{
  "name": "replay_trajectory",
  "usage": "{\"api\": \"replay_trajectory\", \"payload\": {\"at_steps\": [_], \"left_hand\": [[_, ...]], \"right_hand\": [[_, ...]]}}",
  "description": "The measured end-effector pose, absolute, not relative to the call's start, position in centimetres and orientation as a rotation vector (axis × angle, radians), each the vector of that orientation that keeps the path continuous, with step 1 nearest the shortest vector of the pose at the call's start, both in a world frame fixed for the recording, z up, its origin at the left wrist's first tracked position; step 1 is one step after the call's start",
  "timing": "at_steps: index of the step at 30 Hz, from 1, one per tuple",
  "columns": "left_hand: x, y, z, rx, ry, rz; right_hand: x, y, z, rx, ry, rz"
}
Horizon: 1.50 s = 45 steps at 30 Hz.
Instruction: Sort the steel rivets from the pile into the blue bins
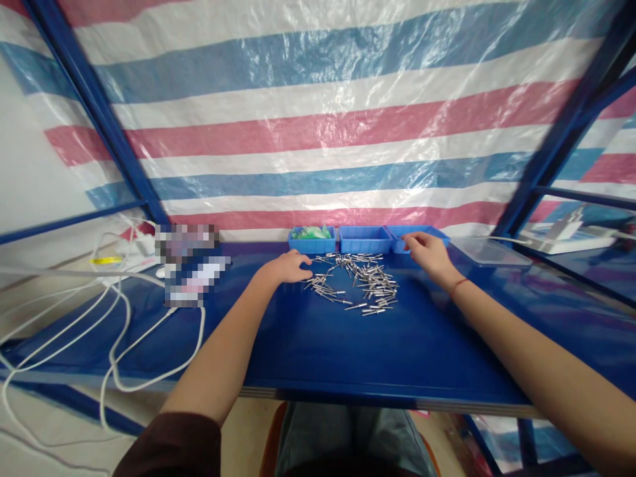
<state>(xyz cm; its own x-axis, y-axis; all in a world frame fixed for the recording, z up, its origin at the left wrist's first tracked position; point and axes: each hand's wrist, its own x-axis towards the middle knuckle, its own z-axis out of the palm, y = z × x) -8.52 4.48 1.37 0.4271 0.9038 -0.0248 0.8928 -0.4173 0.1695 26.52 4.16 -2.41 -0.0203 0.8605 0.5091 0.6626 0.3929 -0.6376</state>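
Observation:
A loose spread of silver blind rivets (pixel 380 281) lies on the blue table. At its left edge, my left hand (pixel 289 267) rests low over the tabletop, thumb and forefinger apart beside the nearest rivets. My right hand (pixel 428 254) is raised at the front of the right blue bin (pixel 440 233). Its fingers are bent together over the bin; anything between the fingertips is too small to make out. The middle blue bin (pixel 365 244) stands beside it. In the left blue bin (pixel 312 246) is a green and clear plastic bag (pixel 311 232).
A clear plastic lid (pixel 489 251) lies right of the bins. White cables (pixel 126 324) loop across the left side and over the front edge. Blurred-out items (pixel 199 281) lie at left. Striped sheeting (pixel 322 119) hangs behind, between blue posts.

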Motion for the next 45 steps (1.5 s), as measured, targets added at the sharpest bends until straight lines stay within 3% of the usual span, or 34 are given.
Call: {"api": "replay_trajectory", "payload": {"at_steps": [4, 14, 20, 31, 41, 45], "left_hand": [[-9.1, 4.5, 1.5, 2.489, 1.493, -0.004], [-5.9, 3.1, 1.1, 2.586, 1.377, 0.188], [-7.0, 1.8, 2.8, 2.212, 1.449, -0.168], [-3.8, 2.7, 0.0, 2.568, 1.241, 0.34], [-3.7, 2.8, -0.4, 2.726, 1.236, 0.37], [-3.6, 2.9, -0.6, 2.687, 1.245, 0.588]], "right_hand": [[23.2, 2.8, -1.7, -1.427, -1.569, 0.286], [18.9, 0.4, -1.1, -1.242, -1.929, 0.359], [18.7, -0.2, -0.6, -1.216, -2.028, 0.321], [18.7, 0.0, -1.0, -1.206, -2.101, 0.365], [18.5, -0.2, -1.0, -1.181, -2.136, 0.34], [18.3, -0.1, -1.3, -1.179, -2.091, 0.366]]}}
